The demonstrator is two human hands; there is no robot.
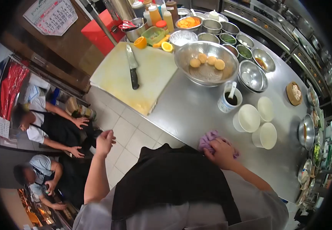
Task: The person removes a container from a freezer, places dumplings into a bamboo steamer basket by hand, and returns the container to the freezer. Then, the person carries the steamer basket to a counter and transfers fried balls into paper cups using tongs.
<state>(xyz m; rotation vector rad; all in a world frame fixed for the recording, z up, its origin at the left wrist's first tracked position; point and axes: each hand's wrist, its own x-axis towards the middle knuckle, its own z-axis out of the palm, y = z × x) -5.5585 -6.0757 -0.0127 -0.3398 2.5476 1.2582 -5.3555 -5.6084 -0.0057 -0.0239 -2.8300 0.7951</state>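
Observation:
My right hand (220, 153) is closed on a crumpled purple cloth (209, 138), pressed to the steel table near its front edge. My left hand (104, 142) is raised over the floor, off the table, with its fingers curled in and nothing visible in them. Beyond the right hand stand several white tubs (247, 118) and a cup of dark liquid (229, 100) with a white spoon in it. Farther back, a large steel bowl (184, 69) holds several round golden balls (211, 60).
A knife (133, 71) lies on a white cutting board (108, 73) at the table's left. Behind are orange halves (167, 46), squeeze bottles (154, 13) and several steel bowls (253, 75). A bamboo steamer (294, 94) sits at right. Two people (55, 122) are at the left.

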